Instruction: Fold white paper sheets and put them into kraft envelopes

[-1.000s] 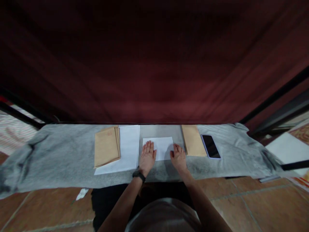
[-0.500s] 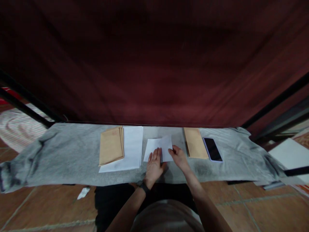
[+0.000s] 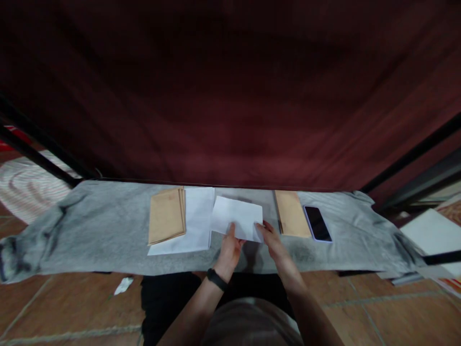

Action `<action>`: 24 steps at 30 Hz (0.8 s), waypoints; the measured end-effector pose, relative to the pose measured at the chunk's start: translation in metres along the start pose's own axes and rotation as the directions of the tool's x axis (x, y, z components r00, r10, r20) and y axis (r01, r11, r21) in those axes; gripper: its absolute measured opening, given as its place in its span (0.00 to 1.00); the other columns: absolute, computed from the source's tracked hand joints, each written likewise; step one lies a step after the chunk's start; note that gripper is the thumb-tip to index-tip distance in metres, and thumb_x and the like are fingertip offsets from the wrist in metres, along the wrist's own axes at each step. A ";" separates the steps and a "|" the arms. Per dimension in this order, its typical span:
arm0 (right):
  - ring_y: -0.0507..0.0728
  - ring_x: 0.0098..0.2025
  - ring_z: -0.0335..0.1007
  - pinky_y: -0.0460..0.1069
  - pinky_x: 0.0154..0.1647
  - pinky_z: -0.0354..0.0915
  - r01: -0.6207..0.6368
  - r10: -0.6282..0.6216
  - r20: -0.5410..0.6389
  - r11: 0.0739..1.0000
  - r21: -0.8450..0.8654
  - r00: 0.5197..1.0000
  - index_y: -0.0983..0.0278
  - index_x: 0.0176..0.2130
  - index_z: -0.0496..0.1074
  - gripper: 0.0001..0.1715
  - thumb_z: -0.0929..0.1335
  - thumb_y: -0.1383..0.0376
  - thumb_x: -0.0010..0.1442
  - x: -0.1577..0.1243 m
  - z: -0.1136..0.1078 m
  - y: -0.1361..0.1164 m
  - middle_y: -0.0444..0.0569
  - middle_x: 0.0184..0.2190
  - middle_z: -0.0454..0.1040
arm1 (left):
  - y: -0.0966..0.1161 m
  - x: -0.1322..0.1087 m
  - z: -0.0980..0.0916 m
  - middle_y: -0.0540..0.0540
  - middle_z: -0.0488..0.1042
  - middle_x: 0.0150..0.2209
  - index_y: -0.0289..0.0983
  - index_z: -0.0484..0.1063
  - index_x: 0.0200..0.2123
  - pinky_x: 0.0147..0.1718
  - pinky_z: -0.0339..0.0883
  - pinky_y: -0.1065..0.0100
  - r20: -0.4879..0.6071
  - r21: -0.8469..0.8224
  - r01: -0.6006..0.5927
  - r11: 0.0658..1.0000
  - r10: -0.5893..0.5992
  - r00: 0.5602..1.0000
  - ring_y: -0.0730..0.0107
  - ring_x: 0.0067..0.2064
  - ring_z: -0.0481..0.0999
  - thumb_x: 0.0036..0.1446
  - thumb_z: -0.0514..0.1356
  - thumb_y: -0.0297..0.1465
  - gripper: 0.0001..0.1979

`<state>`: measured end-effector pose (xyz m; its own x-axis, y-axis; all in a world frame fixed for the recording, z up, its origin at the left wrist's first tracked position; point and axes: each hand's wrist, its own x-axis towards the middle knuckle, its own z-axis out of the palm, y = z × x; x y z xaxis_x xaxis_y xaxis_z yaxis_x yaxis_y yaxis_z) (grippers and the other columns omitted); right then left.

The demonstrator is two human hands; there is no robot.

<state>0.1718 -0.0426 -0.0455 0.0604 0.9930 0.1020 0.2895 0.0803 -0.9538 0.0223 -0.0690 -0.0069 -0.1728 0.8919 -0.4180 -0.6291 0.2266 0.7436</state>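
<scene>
A folded white paper (image 3: 236, 216) is held between both hands over the middle of the grey cloth. My left hand (image 3: 231, 244) pinches its lower edge, thumb on top and fingers beneath. My right hand (image 3: 269, 236) grips its lower right corner, thumb on top. Left of it, a stack of brown envelopes (image 3: 166, 216) overlaps larger white sheets (image 3: 198, 218). To the right of my right hand lies another brown envelope stack (image 3: 292, 214).
A phone (image 3: 317, 224) in a light purple case lies right of the right-hand envelopes. The grey cloth (image 3: 108, 226) covers a long narrow surface, with a dark red curtain (image 3: 230, 120) behind. A crumpled white scrap (image 3: 123, 285) is on the tiled floor.
The paper, earlier flat under my left palm with its right part raised, is now lifted and tilted in both hands. My left hand has gone from pressing it to gripping its lower edge.
</scene>
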 end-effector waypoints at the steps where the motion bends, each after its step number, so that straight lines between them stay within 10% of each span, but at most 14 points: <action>1: 0.62 0.38 0.77 0.54 0.39 0.73 -0.038 0.038 0.012 0.999 0.036 0.999 0.66 0.54 0.73 0.36 0.63 0.42 0.62 -0.001 0.002 0.006 0.55 0.38 0.80 | -0.005 0.001 -0.003 0.41 0.75 0.56 0.40 0.67 0.56 0.46 0.78 0.59 -0.020 -0.039 0.066 0.997 -0.067 0.998 0.62 0.52 0.79 0.69 0.52 0.38 0.16; 8: 0.62 0.41 0.76 0.55 0.40 0.71 -0.019 -0.004 -0.132 0.985 -0.173 0.991 0.64 0.58 0.68 0.29 0.61 0.53 0.63 0.008 0.008 0.029 0.56 0.41 0.79 | -0.030 -0.009 -0.032 0.37 0.81 0.37 0.34 0.74 0.37 0.41 0.77 0.63 0.060 -0.021 0.364 0.931 -0.362 0.930 0.64 0.38 0.83 0.61 0.61 0.34 0.08; 13: 0.64 0.43 0.76 0.55 0.42 0.70 0.032 -0.101 -0.097 0.838 -0.544 0.990 0.65 0.65 0.60 0.30 0.59 0.61 0.65 -0.003 0.007 0.030 0.59 0.46 0.77 | -0.040 -0.027 -0.041 0.39 0.80 0.33 0.35 0.76 0.37 0.38 0.76 0.58 0.115 0.437 0.052 0.898 -0.113 0.987 0.60 0.34 0.81 0.62 0.57 0.38 0.13; 17: 0.68 0.52 0.71 0.60 0.52 0.66 0.035 -0.179 -0.114 0.664 -0.747 0.977 0.68 0.66 0.59 0.31 0.59 0.62 0.67 -0.007 0.007 0.019 0.65 0.54 0.72 | -0.030 -0.019 -0.042 0.38 0.78 0.51 0.39 0.76 0.48 0.60 0.64 0.49 0.370 0.798 -0.487 0.355 0.350 0.861 0.54 0.57 0.74 0.65 0.51 0.33 0.16; 20: 0.67 0.61 0.63 0.61 0.60 0.62 0.161 -0.283 -0.051 0.674 -0.721 0.958 0.68 0.67 0.58 0.30 0.57 0.61 0.70 -0.004 0.019 0.009 0.64 0.61 0.67 | -0.024 0.000 -0.045 0.38 0.61 0.68 0.36 0.65 0.63 0.68 0.47 0.45 0.519 0.844 -0.529 -0.091 0.387 0.762 0.53 0.71 0.53 0.66 0.49 0.31 0.24; 24: 0.61 0.68 0.56 0.59 0.66 0.57 0.330 -0.292 0.171 0.673 -0.662 0.941 0.66 0.67 0.59 0.30 0.53 0.60 0.72 0.001 0.050 0.003 0.57 0.66 0.64 | -0.029 0.030 -0.046 0.38 0.53 0.71 0.33 0.53 0.70 0.69 0.45 0.46 0.605 0.789 -0.492 -0.368 0.318 0.730 0.57 0.73 0.46 0.66 0.45 0.28 0.29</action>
<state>0.1254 -0.0371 -0.0627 -0.1915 0.9257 0.3261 0.8473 0.3236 -0.4212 0.0005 -0.0666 -0.0647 0.1318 0.9600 0.2471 0.9145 -0.2139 0.3433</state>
